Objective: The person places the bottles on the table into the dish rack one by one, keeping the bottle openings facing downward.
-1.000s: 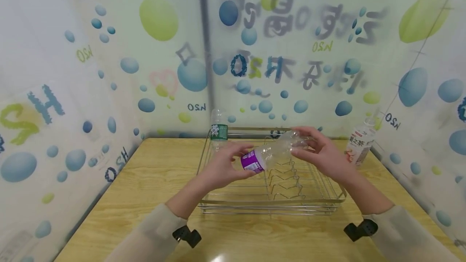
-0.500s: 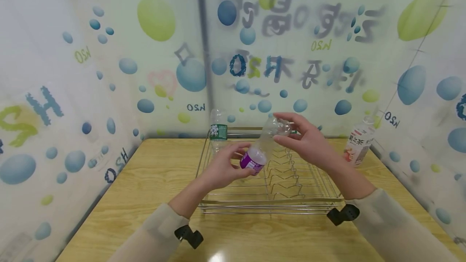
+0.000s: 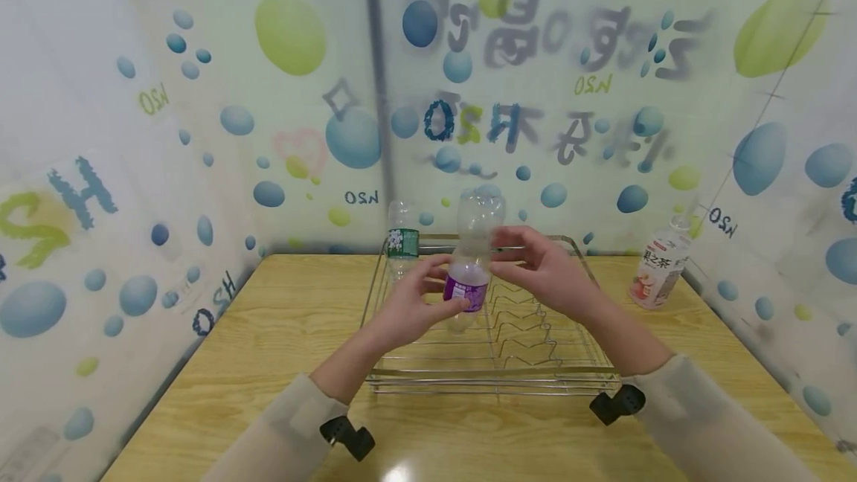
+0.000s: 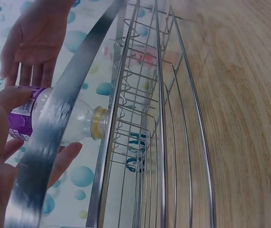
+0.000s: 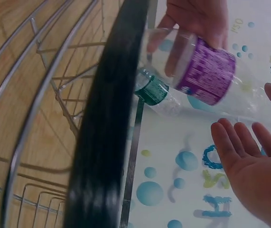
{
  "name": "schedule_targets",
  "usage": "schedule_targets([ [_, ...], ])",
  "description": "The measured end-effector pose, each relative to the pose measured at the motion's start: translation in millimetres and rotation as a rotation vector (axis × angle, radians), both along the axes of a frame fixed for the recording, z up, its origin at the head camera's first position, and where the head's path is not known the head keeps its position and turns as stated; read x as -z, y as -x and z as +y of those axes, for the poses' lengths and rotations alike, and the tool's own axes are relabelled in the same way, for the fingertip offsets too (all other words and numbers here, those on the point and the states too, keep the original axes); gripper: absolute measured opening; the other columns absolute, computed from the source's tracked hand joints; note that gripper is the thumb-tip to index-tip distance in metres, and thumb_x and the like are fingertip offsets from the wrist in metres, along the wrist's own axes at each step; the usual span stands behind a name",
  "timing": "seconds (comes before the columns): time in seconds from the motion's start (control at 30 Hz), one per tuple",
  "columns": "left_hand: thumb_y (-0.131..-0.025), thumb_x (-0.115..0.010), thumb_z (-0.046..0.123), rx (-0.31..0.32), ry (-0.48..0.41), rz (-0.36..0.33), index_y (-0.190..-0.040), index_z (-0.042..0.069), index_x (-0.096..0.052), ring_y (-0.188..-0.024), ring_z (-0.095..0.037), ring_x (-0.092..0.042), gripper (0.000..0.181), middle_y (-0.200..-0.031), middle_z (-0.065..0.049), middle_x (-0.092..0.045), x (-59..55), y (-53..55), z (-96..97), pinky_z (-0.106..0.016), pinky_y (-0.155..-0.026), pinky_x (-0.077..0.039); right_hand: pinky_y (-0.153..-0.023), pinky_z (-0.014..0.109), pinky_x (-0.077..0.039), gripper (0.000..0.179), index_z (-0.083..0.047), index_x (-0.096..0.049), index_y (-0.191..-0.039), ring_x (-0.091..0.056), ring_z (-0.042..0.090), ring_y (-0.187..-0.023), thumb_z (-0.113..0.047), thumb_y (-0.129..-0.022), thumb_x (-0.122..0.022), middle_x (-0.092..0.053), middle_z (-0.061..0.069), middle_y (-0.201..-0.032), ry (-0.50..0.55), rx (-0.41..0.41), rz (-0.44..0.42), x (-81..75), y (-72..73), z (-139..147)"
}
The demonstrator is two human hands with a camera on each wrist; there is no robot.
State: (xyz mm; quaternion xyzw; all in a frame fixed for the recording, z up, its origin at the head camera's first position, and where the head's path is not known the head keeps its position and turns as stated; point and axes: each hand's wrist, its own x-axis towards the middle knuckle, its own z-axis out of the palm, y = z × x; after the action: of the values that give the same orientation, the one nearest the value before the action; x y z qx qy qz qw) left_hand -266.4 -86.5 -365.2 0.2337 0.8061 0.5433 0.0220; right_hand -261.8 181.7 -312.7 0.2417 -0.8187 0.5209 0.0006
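A clear plastic bottle [image 3: 480, 218] with a purple label stands upside down above a wire dish rack [image 3: 495, 374]. My left hand [image 3: 416, 302] grips it round the label, thumb on the near side. In the left wrist view, the bottle's neck [image 4: 98, 122], with a yellow ring, points down toward the rack. Just right of the bottle is my right hand [image 3: 545, 274], fingers loosely spread; the right wrist view shows them slightly apart from the bottle. Behind my left hand, at the rack's back left, another clear bottle [image 3: 402, 242] with a green label stands, its lower part partly covered.
On the wooden table [image 3: 288, 318] at the right, beside the rack, stands a white printed drink bottle [image 3: 661, 266]. The rack has raised wire dividers [image 3: 525, 333] along its middle. A patterned curtain [image 3: 294, 155] closes off the back and sides.
The purple-label bottle has swung from leaning right to upright, base up. My right hand moved left with its end, then came off it and lower. The left hand kept its grip.
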Motion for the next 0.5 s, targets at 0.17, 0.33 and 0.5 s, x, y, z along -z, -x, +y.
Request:
schedule_targets([
  [0.17,-0.100,-0.084,0.029,-0.004,-0.050,-0.058,-0.163,0.032,-0.046,-0.132,-0.036,-0.069,0.072,-0.142,-0.009,-0.064,-2.5,-2.2,1.7,-0.049,-0.099,-0.067,-0.110,0.055,-0.061,0.062,-0.012,-0.046,-0.162,-0.063,0.041,-0.140,-0.025,-0.108,-0.072,-0.057,0.019,-0.156,0.005,-0.024,-0.006,6.3,1.6,-7.1],
  [0.33,-0.100,-0.084,0.031,0.003,-0.075,-0.083,-0.164,0.035,-0.043,-0.132,-0.035,-0.070,0.076,-0.143,-0.010,-0.063,-3.9,-4.4,3.5,-0.047,-0.098,-0.067,-0.106,0.053,-0.063,0.066,-0.019,-0.044,-0.164,-0.062,0.044,-0.141,-0.029,-0.106,-0.076,-0.056,0.018,-0.156,0.027,-0.018,-0.039,9.3,1.7,-13.2],
  [0.5,-0.100,-0.084,0.029,0.010,-0.076,-0.073,-0.165,0.034,-0.041,-0.133,-0.035,-0.069,0.077,-0.143,-0.010,-0.063,-4.1,-4.5,4.2,-0.047,-0.099,-0.067,-0.105,0.053,-0.064,0.070,-0.024,-0.043,-0.165,-0.062,0.045,-0.142,-0.030,-0.104,-0.079,-0.055,0.018,-0.157,0.050,-0.022,-0.074,13.6,1.9,-16.4],
])
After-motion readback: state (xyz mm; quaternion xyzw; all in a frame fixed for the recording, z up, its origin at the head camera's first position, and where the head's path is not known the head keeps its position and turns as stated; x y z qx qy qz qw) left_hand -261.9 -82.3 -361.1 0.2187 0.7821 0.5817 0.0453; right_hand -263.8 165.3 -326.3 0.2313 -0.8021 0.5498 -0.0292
